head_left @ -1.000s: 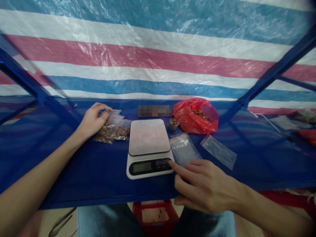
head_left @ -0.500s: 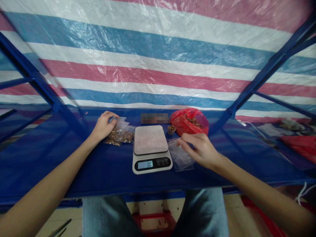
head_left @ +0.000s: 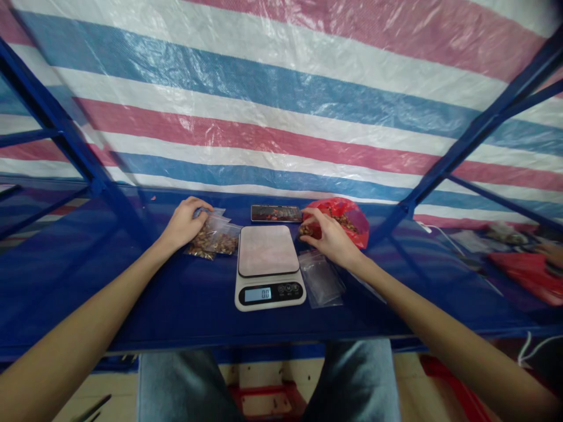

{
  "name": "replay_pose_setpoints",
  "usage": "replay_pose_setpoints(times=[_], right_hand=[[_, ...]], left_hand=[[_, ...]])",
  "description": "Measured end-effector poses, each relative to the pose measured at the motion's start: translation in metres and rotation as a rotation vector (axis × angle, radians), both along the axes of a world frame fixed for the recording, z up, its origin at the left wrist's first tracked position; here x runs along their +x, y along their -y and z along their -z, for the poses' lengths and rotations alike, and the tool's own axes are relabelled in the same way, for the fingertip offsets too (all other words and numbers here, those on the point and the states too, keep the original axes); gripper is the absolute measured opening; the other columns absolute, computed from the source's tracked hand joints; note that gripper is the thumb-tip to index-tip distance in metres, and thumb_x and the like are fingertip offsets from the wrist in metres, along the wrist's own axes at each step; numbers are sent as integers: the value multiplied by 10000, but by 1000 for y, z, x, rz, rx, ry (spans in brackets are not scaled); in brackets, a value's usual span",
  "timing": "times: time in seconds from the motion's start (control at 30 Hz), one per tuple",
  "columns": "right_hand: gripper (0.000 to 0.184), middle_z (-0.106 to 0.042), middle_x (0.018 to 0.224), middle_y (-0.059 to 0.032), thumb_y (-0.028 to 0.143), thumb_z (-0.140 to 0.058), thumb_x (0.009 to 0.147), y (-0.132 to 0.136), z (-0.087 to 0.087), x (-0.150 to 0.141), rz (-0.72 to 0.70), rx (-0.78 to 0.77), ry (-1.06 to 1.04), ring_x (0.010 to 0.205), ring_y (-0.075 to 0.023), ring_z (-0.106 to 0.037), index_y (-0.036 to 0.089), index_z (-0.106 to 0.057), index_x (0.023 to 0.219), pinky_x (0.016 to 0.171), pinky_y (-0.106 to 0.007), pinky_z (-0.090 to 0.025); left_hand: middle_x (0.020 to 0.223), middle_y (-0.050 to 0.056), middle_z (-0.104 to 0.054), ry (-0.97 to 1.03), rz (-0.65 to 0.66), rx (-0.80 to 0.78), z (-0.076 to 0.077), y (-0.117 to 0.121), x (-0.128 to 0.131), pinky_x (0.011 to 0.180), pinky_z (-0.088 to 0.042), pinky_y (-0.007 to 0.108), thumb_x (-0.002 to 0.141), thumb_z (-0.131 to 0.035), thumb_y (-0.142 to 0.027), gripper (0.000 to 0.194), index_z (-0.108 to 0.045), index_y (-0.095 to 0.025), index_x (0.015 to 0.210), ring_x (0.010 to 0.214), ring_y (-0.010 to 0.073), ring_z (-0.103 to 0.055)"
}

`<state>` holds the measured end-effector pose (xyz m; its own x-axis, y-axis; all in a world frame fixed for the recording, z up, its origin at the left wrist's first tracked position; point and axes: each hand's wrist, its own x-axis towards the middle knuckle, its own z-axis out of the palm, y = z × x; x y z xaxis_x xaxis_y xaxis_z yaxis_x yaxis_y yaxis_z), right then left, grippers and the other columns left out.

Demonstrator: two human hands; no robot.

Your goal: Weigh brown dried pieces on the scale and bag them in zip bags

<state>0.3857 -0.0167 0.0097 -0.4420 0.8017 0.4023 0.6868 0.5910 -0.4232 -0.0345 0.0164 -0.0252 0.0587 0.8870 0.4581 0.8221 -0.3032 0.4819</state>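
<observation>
My left hand [head_left: 188, 221] rests at the left end of several filled zip-lock bags [head_left: 225, 241], its thumb and curled fingers on a bag edge. Small brown pieces, like nuts or beans, fill these bags. My right hand [head_left: 331, 234] has its thumb and fingers curved around a small cup [head_left: 304, 232] of the same brown pieces. Behind that hand lies an open red plastic bag [head_left: 358, 218] with more pieces, partly hidden. Between my hands stands a white kitchen scale [head_left: 269, 252], its display reading 0.0. Flat, unfilled zip-lock bags [head_left: 322, 281] lie right of the scale.
A phone [head_left: 276, 213] lies behind the scale on the blue table [head_left: 185, 310]. Blue metal posts [head_left: 457, 146] rise on both sides before a striped plastic sheet [head_left: 264, 129]. At far right are a red bag [head_left: 523, 272], a white cable and part of another person's hand [head_left: 552, 256].
My right hand has moved from over the unfilled zip-lock bags, back and left to the small cup. My left hand stays at the filled bags. The view has shifted slightly.
</observation>
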Motion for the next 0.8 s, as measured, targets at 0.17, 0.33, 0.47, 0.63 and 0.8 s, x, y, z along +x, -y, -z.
replay_pose_setpoints(times=[0.17, 0.33, 0.47, 0.63, 0.8], right_hand=[[628, -782, 1051, -39, 211, -835, 864, 2, -25, -16, -35, 6, -182, 1021, -288, -752, 272, -530, 1411, 1012, -511, -563], [685, -786, 1043, -18, 176, -842, 858, 17, -33, -54, -215, -39, -136, 1111, -285, -729, 287, -519, 1452, 1054, -504, -533], [699, -775, 1158, -55, 262, -888, 853, 17, -28, -58, -308, -53, -45, 1230, -327, -679, 287, -545, 1462, 1094, -553, -499], [566, -750, 1202, -71, 316, -881, 860, 11, -27, -10, -311, -144, -133, 1127, -278, -709, 276, -640, 1371, 1004, -445, -561], [306, -723, 1008, -55, 358, -913, 819, 16, -7, 35, -308, -292, -26, 902, -230, -684, 216, -768, 1049, 793, -347, -556]], left_hand=[[1096, 116, -729, -3, 13, 2, 1, 0, -1, 1109, -502, 524, 853, -479, -315, 345, -780, -194, 970, 1113, 331, -669], [1086, 106, -731, -5, 26, 16, 0, 0, -2, 1115, -497, 522, 871, -438, -290, 358, -769, -200, 974, 1124, 319, -662], [1080, 104, -735, -6, 29, 17, -1, 0, -3, 1120, -488, 531, 892, -424, -292, 366, -768, -195, 972, 1117, 314, -661], [1069, 100, -729, 4, 31, 34, 0, 0, -5, 1110, -489, 534, 900, -434, -296, 355, -769, -201, 965, 1111, 317, -661], [1059, 82, -729, 25, 22, 125, -8, 4, -2, 1104, -491, 497, 944, -415, -280, 354, -764, -220, 953, 1111, 290, -658]])
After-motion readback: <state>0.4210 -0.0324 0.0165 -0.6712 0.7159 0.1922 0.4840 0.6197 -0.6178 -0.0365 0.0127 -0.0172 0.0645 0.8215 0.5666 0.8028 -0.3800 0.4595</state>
